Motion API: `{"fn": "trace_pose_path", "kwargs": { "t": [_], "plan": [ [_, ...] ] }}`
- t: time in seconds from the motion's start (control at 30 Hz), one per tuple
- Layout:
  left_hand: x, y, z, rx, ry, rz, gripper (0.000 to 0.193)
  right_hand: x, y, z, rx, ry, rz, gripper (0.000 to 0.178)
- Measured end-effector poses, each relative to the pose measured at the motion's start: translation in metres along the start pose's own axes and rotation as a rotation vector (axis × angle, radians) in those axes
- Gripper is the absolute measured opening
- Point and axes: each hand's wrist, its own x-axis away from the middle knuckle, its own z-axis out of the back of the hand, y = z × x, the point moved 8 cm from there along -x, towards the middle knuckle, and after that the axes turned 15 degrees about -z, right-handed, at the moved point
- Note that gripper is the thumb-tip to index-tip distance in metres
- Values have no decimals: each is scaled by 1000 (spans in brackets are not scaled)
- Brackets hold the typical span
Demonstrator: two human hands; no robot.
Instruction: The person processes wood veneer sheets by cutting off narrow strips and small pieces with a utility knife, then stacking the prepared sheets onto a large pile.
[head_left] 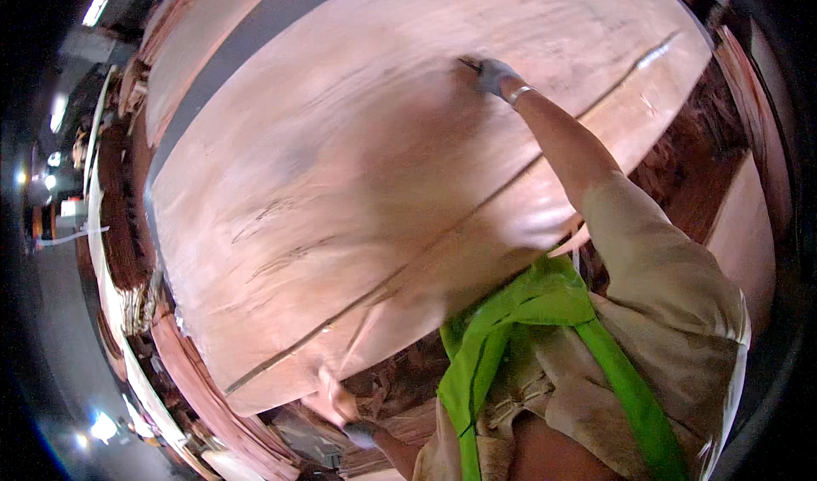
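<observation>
A large pale, pinkish-brown sheet, which looks like wood veneer [255, 183], spreads in front of me, with dark streaks in its grain. A long dark gap or seam runs slantwise along its near side. My right hand [492, 77], in a grey glove, reaches far over the sheet. Its fingers are closed at a small dark tip on the surface, too small to name. Low at the sheet's near left edge is my left hand [359, 433], also in a grey glove. A blurred pale shape lies at its fingers, which I cannot make out.
Beyond a dark grey band [217, 77] lies another pale sheet [191, 30]. Stacked thin sheets [213, 404] stand along the left, with more pale sheets [745, 226] at the right. A green strap [545, 294] hangs over my beige clothing. Lamps [104, 427] shine at the far left.
</observation>
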Motion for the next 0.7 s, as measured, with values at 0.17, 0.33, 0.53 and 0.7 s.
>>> {"fn": "trace_pose_path", "kwargs": {
  "t": [0.17,0.33,0.53,0.7],
  "plan": [
    [23,-26,2,-209,-93,-172,31,-30,40,-6,46,112,273,35],
    [52,-43,-11,-364,-190,-333,33,77,88,55,-164,-21,87,24],
    [90,11,-93,-339,-416,-863,36,252,278,41,118,-115,-211,30],
    [208,150,-173,-213,-654,-1490,26,387,367,-65,-486,-660,-640,25]
  ]
}}
